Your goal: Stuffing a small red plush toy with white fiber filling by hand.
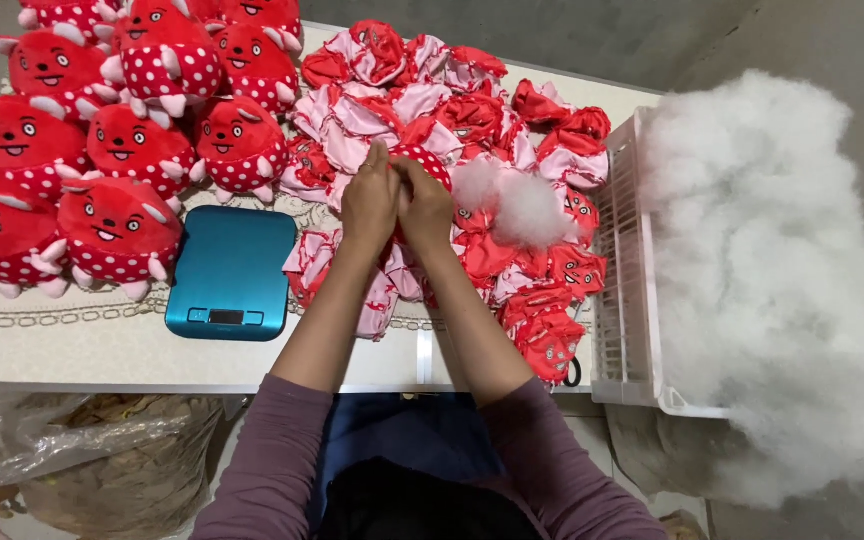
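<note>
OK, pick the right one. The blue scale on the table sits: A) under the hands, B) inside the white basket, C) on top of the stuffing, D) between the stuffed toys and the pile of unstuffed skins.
D: the scale lies on the table with stuffed toys to its left and skins to its right, clear of the hands.
</note>
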